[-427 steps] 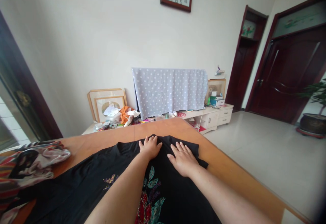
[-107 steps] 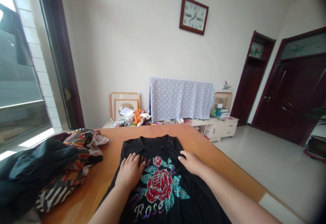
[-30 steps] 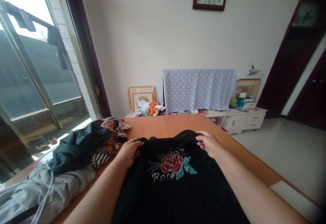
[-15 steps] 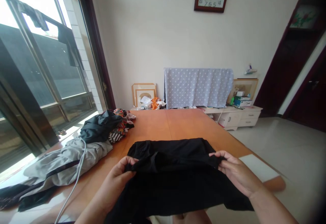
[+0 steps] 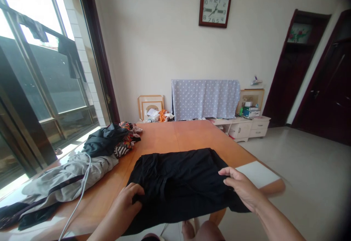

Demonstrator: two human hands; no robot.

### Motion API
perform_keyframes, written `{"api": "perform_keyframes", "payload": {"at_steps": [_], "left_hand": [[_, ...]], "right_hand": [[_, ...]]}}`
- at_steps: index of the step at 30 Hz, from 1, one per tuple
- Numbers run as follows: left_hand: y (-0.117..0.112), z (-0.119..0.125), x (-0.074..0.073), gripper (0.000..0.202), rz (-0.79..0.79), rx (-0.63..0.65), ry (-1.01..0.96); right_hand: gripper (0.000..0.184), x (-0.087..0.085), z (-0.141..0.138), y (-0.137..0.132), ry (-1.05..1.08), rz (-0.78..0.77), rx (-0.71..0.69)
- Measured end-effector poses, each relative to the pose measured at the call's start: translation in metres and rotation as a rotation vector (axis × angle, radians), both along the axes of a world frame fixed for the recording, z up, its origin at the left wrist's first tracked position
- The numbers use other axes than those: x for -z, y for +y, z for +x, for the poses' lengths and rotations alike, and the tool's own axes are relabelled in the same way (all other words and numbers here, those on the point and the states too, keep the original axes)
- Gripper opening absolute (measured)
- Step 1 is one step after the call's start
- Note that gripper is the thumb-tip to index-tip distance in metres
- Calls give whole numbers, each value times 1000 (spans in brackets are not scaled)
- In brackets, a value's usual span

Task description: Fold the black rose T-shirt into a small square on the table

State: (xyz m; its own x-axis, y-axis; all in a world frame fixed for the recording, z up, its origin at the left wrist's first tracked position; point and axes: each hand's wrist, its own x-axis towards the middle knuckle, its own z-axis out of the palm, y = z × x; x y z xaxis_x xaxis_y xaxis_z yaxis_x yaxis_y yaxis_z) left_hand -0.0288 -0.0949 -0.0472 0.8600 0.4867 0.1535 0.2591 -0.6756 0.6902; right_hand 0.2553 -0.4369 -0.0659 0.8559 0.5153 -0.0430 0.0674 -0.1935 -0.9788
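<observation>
Left hand [image 5: 128, 201] closed on the black garment [image 5: 175, 182], which overhangs the near edge of the surface [image 5: 161, 135]; right hand [image 5: 241, 188] at its right edge, grip unclear. Risk: a slack hold lets the overhang slide off. Grey clothes [image 5: 74, 175] and a white cable [image 5: 82, 186] lie left, by the window [image 5: 49, 69].

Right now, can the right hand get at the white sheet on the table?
Probably yes: the right hand is right beside the white sheet, with nothing between them. The black shirt lies on the hand's other side, so it doesn't block the way.
</observation>
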Motion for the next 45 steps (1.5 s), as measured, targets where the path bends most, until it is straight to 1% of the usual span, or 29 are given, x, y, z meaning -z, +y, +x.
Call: {"api": "perform_keyframes", "payload": {"at_steps": [3, 5, 7, 9, 11, 13, 14, 16, 17, 18, 19, 20, 22, 24, 26, 28, 30, 33, 36, 41, 45], "left_hand": [[2, -8, -8, 19, -70, -60, -64], [2, -15, -11, 16, -64, -62, -71], [1, -21, -8, 14, -30, -37, -32], [-1, -25, -3, 16, -1, -8, 32], [-3, -29, -4, 15, 11, 5, 84], [-7, -31, -15, 9, -33, 15, 120], [-8, -31, -23, 11, -79, 31, 138], [-9, -28, -40, 23, -190, 69, 153], [-6, -24, -46, 29, -228, 68, 142], [-2, -19, -49, 34, -245, 48, 118], [5, -12, -50, 39, -240, 5, 80], [13, -3, -47, 43, -212, -62, 33], [35, 17, -35, 45, -145, -168, -49], [59, 40, -20, 43, -86, -241, -86], [80, 62, -8, 41, -24, -289, -81], [96, 81, -3, 38, 40, -339, -58], [107, 97, -2, 37, 72, -383, -35], [115, 114, -2, 36, 66, -420, -3], [118, 124, 0, 35, 57, -449, 45], [121, 131, 5, 36, 39, -498, 138], [122, 132, 9, 25, 38, -531, 170]], "right_hand": [[36, -1, 0, -2, 80, 65, 29], [38, -2, 1, -6, 100, 56, 43], [38, 1, 2, -11, 73, -32, 62], [38, 6, 3, -14, 24, -134, 59], [40, 11, 5, -17, -10, -179, 41], [42, 14, 7, -19, -11, -194, 24], [41, 15, 8, -20, 1, -208, 12], [37, 15, 13, -22, 18, -248, -25], [34, 15, 17, -23, 2, -265, -41], [30, 14, 22, -23, -32, -278, -52], [28, 14, 28, -23, -79, -285, -54], [27, 12, 34, -22, -129, -288, -45], [30, 8, 47, -16, -196, -275, -10], [32, 2, 59, -5, -206, -241, 41], [32, -4, 70, 12, -215, -207, 92], [32, -10, 80, 32, -255, -220, 107], [31, -14, 91, 51, -304, -270, 121], [28, -16, 107, 73, -341, -354, 169], [25, -11, 124, 88, -344, -432, 201], [24, 4, 141, 106, -348, -568, 203], [23, 16, 144, 114, -378, -645, 210]]}}
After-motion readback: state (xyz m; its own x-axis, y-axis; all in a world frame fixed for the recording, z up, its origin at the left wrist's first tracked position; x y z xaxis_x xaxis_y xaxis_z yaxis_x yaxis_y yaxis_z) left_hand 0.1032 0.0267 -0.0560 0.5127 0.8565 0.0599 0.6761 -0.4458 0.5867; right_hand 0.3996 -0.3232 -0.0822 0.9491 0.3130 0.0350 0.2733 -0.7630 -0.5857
